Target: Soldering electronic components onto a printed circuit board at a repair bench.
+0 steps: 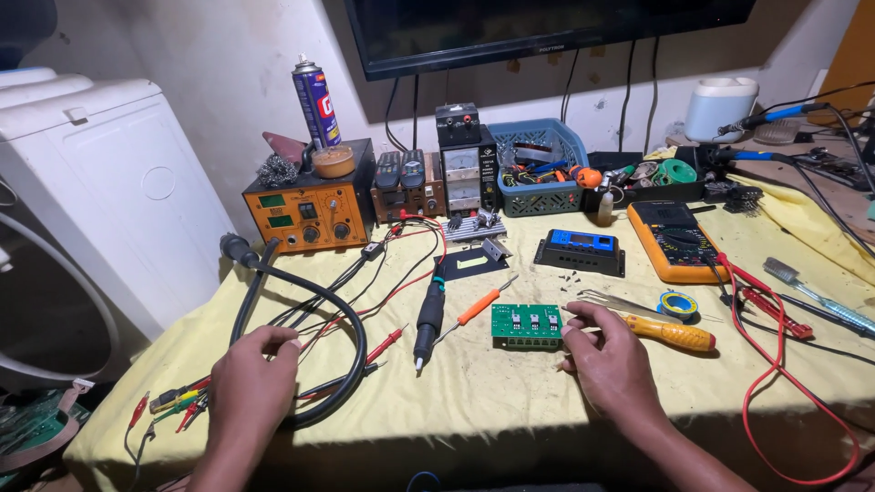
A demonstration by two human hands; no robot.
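A small green circuit board lies on the yellow cloth near the front middle. My right hand rests just right of it, fingertips at the board's right edge, holding nothing I can make out. My left hand lies on the cloth at the left, fingers curled over a thick black hose and thin red and black leads. A black soldering iron and an orange-handled screwdriver lie between the hands. A yellow-handled screwdriver and metal tweezers lie right of the board.
At the back stand an orange rework station, a spray can, a metered power supply and a blue basket of parts. A blue-faced controller, orange multimeter, solder reel and red leads lie right.
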